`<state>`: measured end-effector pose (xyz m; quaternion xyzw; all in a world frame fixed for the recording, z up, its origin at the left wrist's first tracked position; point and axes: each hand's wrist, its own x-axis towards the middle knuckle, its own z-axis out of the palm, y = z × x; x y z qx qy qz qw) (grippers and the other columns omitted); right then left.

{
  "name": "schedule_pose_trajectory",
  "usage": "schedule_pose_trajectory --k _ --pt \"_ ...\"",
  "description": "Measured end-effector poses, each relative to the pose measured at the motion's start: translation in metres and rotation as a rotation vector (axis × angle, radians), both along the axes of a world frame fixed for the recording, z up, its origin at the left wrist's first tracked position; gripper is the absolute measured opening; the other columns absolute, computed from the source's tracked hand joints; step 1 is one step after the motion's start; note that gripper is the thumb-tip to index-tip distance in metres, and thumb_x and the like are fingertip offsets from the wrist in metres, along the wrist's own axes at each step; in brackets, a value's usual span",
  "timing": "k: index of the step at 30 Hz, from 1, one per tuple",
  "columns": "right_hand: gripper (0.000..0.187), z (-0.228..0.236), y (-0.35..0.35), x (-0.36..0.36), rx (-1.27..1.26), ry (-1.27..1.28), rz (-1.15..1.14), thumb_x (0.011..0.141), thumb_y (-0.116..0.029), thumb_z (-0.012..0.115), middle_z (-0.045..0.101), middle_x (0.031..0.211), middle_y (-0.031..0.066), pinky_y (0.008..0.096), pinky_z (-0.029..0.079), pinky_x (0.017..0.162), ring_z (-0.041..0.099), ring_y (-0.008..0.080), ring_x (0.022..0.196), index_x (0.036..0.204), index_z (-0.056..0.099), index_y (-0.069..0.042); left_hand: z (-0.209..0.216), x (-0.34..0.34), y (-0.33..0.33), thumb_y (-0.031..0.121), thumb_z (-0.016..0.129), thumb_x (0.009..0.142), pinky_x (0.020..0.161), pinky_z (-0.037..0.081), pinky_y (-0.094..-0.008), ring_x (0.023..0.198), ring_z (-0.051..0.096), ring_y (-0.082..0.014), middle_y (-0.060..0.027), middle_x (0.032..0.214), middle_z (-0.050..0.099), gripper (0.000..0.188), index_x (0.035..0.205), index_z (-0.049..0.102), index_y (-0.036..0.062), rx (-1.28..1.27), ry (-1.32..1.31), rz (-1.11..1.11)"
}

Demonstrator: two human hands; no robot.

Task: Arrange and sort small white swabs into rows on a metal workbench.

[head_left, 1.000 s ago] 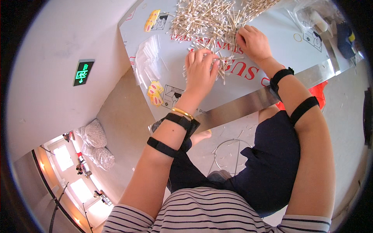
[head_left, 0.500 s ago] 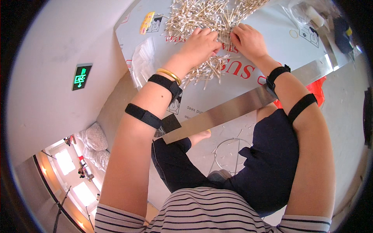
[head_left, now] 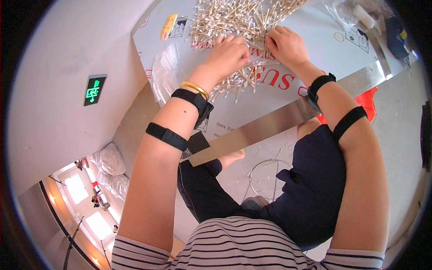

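A big heap of cotton swabs [head_left: 225, 20] covers the far part of the metal-sheet table [head_left: 315, 49]. My left hand [head_left: 228, 55] is closed at the heap's near edge, fingers curled under; whatever they hold is hidden. Beside it on the right, my right hand [head_left: 288, 46] has its fingers bent together, with the tips against swabs at the heap's edge. A smaller loose group of swabs [head_left: 238, 83] lies just nearer than my left hand. Left of that hand rests a stack of clear plastic bags [head_left: 165, 69].
A yellow packet [head_left: 169, 26] lies at the table's far left. Clear plastic wrapping [head_left: 355, 15] and a dark item [head_left: 396, 38] are at the far right. A bare metal edge [head_left: 252, 132] runs along the near side, above my legs. Stray swabs and a wire-ring stand [head_left: 270, 161] are below.
My left hand has shifted slightly left and nearer, its fingers curling more. The gap between my hands is wider. My right hand has barely moved.
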<state>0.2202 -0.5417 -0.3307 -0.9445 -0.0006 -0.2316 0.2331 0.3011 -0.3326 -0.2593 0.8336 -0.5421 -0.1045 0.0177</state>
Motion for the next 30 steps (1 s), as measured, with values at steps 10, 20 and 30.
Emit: schedule_pose_trajectory --k 10,20,30 --pt "0.020 -0.001 0.008 0.006 0.033 0.022 -0.001 0.091 -0.027 0.059 0.065 0.089 0.0108 0.0452 0.055 0.078 0.065 0.0322 0.090 0.086 0.065 -0.008 0.017 0.018 -0.030 0.017 0.072 0.090 0.064 0.054 -0.0293 0.076 0.069 -0.0137 -0.0058 0.087 0.074 0.013 0.093 0.069 0.0050 -0.636 0.579 0.495" --pt "0.017 -0.008 -0.005 -0.004 0.164 0.226 0.075 0.088 -0.025 0.060 0.069 0.104 0.0076 0.0432 0.050 0.093 0.063 0.0289 0.105 0.093 0.068 -0.011 0.094 -0.113 -0.153 0.015 0.074 0.090 0.076 0.055 -0.0314 0.082 0.069 -0.0151 -0.0087 0.097 0.074 0.024 0.109 0.067 0.0016 -0.864 0.669 0.078" --pt "0.014 -0.001 0.008 0.004 0.099 0.017 0.015 0.086 -0.024 0.063 0.066 0.093 0.0092 0.0438 0.053 0.084 0.064 0.0307 0.095 0.085 0.066 -0.011 0.067 -0.089 -0.015 0.016 0.063 0.097 0.095 0.049 -0.0353 0.098 0.067 -0.0218 -0.0104 0.105 0.072 0.022 0.114 0.067 0.0022 -0.675 0.611 0.511"
